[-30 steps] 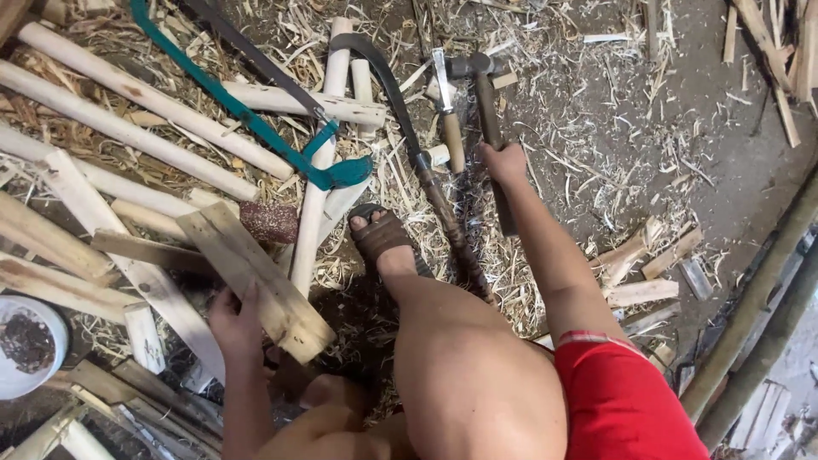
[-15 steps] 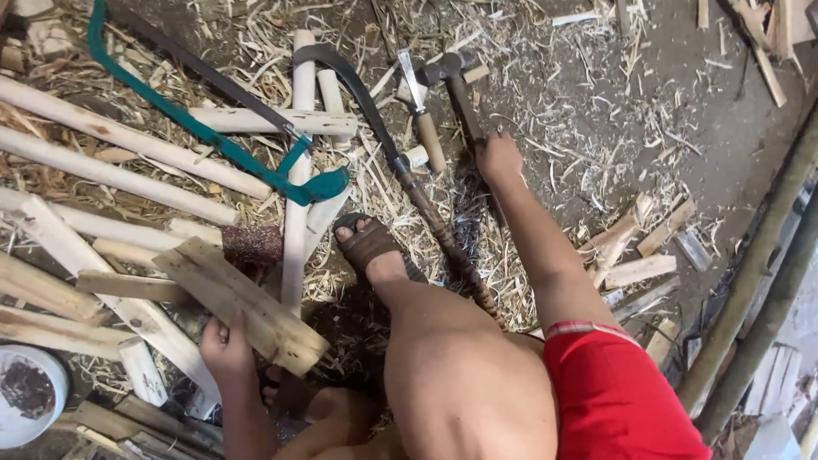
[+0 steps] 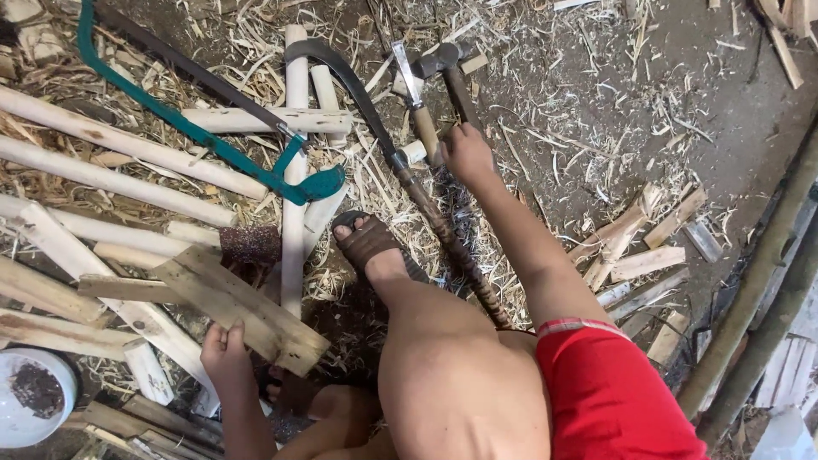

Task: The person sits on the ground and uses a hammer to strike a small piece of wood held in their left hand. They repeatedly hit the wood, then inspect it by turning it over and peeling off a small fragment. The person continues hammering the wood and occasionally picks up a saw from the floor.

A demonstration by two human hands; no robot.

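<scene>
Shavings litter the dirt floor (image 3: 648, 102); my left hand (image 3: 226, 353) grips a flat board (image 3: 243, 307), my right hand (image 3: 469, 153) seemingly closing round the hammer handle (image 3: 460, 94), needing a firmer grasp.

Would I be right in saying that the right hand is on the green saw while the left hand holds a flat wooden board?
Not quite: the head view shows the right hand on the hammer, not the green saw. The left hand does hold the flat wooden board.

Dirt floor (image 3: 682, 102), littered with shavings (image 3: 588, 119). Left: pale peeled poles (image 3: 111, 179), teal-framed saw (image 3: 204, 140). Far centre: hammer (image 3: 447, 72), chisel (image 3: 413, 94), sickle (image 3: 375, 119). Right: short wood offcuts (image 3: 648, 247).
</scene>
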